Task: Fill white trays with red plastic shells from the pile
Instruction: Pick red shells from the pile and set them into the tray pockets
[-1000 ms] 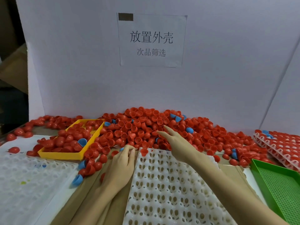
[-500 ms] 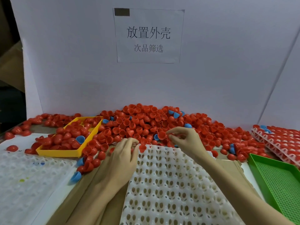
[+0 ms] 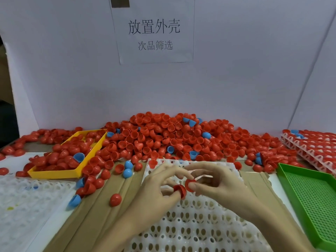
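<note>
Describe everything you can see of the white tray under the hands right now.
The white tray is a moulded, slightly translucent plastic sheet with rows of round pockets, each with dark openings. It lies flat on brown cardboard, reaching from the pile's near edge toward the camera. Almost every visible pocket is empty; one red shell sits in the far-left corner. The left hand and right hand hover over its far half, each pinching a red shell. Its near end runs out of frame.
</note>
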`<state>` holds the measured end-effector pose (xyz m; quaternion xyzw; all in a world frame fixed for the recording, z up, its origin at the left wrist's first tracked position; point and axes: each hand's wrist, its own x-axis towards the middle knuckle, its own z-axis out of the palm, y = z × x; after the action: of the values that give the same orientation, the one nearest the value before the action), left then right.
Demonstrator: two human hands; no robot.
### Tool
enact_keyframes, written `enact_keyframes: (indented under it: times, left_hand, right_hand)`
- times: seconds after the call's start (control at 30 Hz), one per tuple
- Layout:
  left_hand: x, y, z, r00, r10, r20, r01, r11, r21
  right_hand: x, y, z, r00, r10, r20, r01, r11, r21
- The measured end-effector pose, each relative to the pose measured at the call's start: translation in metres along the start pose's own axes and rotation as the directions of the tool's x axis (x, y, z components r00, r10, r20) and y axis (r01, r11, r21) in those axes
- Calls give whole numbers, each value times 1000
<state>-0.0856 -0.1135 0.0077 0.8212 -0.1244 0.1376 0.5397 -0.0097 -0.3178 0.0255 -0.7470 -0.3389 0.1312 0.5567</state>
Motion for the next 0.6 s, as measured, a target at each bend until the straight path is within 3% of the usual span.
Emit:
enact_keyframes:
  times: [0.1, 0.23, 0.4, 0.6]
  left_hand:
    - [2, -1, -4, 1000, -10, -17, 9, 999, -38]
    - [10, -10, -18, 987, -20, -157, 23, 1000, 21]
    - [34, -29, -40, 924, -34, -382, 109, 978, 176]
    - [70, -45, -32, 928, 16, -371, 152, 895, 419]
  right_hand:
    - [-2, 6, -17, 996, 13, 89, -18, 998, 57]
    - [-7, 16, -45, 994, 51, -95, -35, 985, 166]
    - [-6, 39, -63, 935, 173, -308, -52, 930, 363]
    - [-4, 48, -70, 912, 222, -345, -43, 888, 457]
